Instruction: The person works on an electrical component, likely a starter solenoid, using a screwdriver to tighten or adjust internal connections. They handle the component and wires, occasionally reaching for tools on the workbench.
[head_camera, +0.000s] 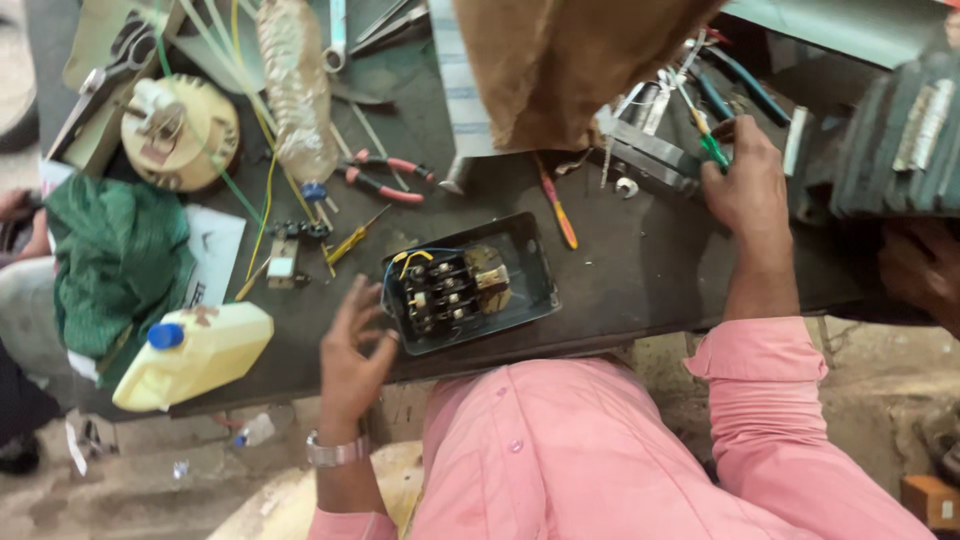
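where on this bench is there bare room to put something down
Bare dark bench top lies between the black switch box and the right hand, below the orange screwdriver. The back and left are crowded: red pliers, round cream part, green cloth, yellow jug.

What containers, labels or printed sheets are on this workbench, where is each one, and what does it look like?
Yellow plastic jug: lying on its side at the bench's near left corner, blue cap, brownish patch on its side.
White paper sheet: flat beside the green cloth, dark print too small to tell.
Clear plastic bottle: lying at top centre-left, crumpled, dusty.
Left hand: open, beside the black switch box.
Right hand: on a green-handled tool.
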